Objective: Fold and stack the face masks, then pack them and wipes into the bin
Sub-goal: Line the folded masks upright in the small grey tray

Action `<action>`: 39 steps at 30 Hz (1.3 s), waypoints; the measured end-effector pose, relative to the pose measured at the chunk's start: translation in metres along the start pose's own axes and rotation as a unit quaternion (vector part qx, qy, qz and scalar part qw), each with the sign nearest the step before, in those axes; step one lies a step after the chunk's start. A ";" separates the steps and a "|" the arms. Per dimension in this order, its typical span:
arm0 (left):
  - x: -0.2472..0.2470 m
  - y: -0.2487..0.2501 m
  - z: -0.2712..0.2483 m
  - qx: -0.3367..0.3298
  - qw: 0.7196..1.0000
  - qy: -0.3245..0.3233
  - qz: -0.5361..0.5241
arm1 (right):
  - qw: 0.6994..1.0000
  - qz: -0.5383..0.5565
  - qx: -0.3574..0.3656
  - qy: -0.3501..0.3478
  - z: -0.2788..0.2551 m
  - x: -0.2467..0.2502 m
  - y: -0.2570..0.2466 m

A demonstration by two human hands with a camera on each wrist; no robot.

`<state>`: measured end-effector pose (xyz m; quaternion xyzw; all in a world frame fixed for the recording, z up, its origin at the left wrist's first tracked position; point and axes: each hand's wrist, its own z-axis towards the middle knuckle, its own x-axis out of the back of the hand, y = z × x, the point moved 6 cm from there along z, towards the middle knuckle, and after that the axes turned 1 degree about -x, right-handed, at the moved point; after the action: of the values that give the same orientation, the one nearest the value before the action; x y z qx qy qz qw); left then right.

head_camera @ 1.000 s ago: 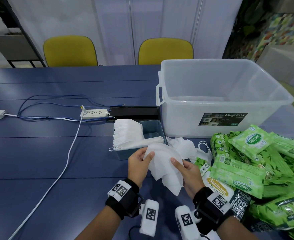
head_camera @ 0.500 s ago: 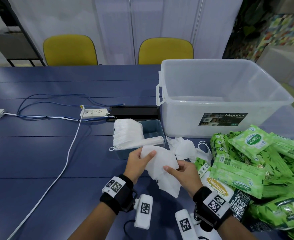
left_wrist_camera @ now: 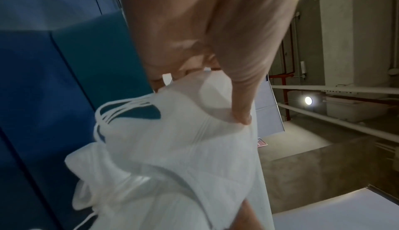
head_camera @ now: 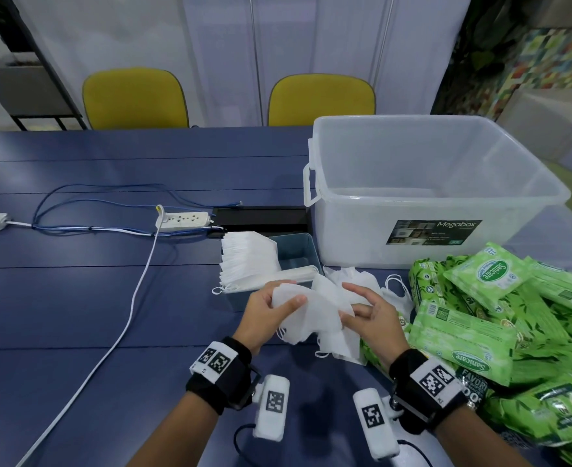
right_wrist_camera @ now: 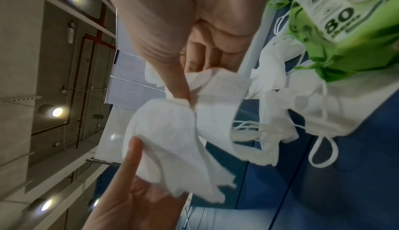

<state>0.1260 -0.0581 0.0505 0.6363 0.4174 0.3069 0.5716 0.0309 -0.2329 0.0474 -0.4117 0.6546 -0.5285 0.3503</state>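
Both hands hold one crumpled white face mask [head_camera: 315,311] just above the blue table, in front of the small teal box [head_camera: 298,256]. My left hand [head_camera: 278,303] pinches its left edge between thumb and fingers; the left wrist view shows the thumb pressing the mask [left_wrist_camera: 183,148]. My right hand [head_camera: 358,306] pinches the right side, seen in the right wrist view as thumb on the mask [right_wrist_camera: 172,131]. A stack of folded masks [head_camera: 249,261] leans in the teal box. Loose masks [head_camera: 392,288] lie behind my right hand. The clear bin [head_camera: 422,193] stands behind; its bottom looks bare.
A heap of green wipes packs [head_camera: 500,318] fills the table at the right, close to my right wrist. Power strips [head_camera: 183,220] and cables [head_camera: 136,291] run across the left half of the table. Two yellow chairs [head_camera: 136,99] stand at the far edge.
The hands have drawn closer together and bunched the mask, which was spread wider and hanging lower a second ago. Both wrists shifted slightly left.
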 end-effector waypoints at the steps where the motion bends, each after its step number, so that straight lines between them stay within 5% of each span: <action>1: -0.002 -0.001 0.001 0.002 1.000 -0.002 -0.001 | 1.000 -0.004 0.000 -0.007 -0.001 -0.003 0.000; 6: -0.011 -0.004 0.001 0.030 0.998 -0.052 0.005 | 0.999 -0.012 -0.004 -0.047 -0.006 -0.010 -0.001; 16: 0.001 -0.003 0.002 -0.021 0.998 0.052 -0.018 | 0.998 0.066 -0.002 -0.024 -0.002 -0.002 -0.002; 23: -0.017 -0.018 0.004 0.032 0.999 -0.008 -0.028 | 0.997 0.070 0.023 0.029 -0.001 -0.012 0.003; 29: -0.013 -0.013 -0.003 -0.005 0.997 0.062 -0.052 | 0.990 0.121 -0.073 0.029 -0.006 -0.023 0.028; 34: -0.014 -0.023 -0.010 -0.004 0.999 0.026 -0.023 | 0.996 0.055 -0.045 0.051 -0.006 -0.024 0.036; 39: -0.008 -0.035 -0.014 -0.009 0.998 0.036 0.048 | 0.998 0.013 -0.026 -0.049 -0.002 -0.036 0.033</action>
<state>0.1036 -0.0588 0.0191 0.6393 0.4035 0.3603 0.5465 0.0386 -0.1958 0.0163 -0.4372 0.6553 -0.4861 0.3783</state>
